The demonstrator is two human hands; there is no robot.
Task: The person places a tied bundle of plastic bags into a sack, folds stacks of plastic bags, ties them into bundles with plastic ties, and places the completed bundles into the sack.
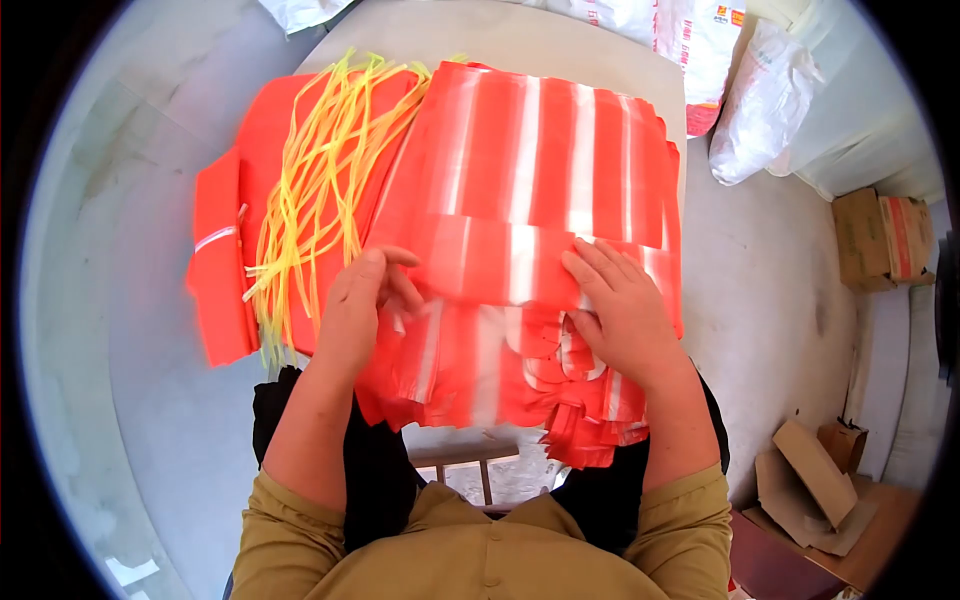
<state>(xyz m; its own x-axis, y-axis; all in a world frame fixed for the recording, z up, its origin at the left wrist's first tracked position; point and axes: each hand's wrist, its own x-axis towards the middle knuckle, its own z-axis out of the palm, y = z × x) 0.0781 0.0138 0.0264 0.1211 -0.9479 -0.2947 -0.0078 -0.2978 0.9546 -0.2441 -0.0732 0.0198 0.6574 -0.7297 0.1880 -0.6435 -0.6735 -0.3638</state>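
Observation:
A thick stack of red plastic bags (490,150) with pale, shiny stripes lies in front of me on the table. Across it runs a folded-over band, and the cut handle ends (480,370) hang loose over the near edge. My right hand (625,315) rests on the right part of the fold, fingers stretched out and holding nothing. At the left edge of the stack is my left hand (355,305), its slightly bent fingers apart from the thumb; I see nothing held in it. A bundle of yellow ties (330,170) lies left of the stack.
More red bags (220,255) lie folded under and beside the yellow ties, one bundle bound with a pale strip. White sacks (765,105) stand beyond the table (400,30). Cardboard boxes (880,240) and an opened carton (810,490) are on the right.

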